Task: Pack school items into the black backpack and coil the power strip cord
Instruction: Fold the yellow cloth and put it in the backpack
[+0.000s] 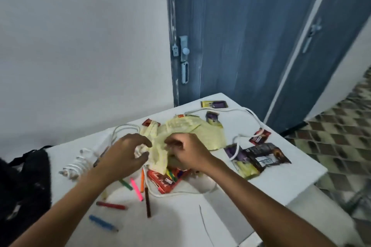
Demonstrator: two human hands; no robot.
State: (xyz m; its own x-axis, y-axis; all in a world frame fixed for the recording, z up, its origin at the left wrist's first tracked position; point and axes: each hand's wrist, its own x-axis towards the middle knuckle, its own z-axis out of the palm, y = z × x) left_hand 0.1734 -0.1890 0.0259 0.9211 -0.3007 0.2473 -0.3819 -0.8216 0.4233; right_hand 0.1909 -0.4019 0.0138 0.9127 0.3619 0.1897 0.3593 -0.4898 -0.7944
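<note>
A pale yellow cloth bag lies crumpled in the middle of the white table. My right hand pinches its near edge. My left hand hovers beside it with fingers curled and apart, touching the bunched fabric. The white power strip cord snakes across the far side and loops near the front. A partly coiled white cable lies at the left. The black backpack sits at the table's left edge. A red colour pencil box and several loose markers lie below the bag.
Several snack packets lie on the right part of the table, among them a dark one, a red one and a yellow-purple one. A blue door stands behind the table. Patterned floor tiles show at the right.
</note>
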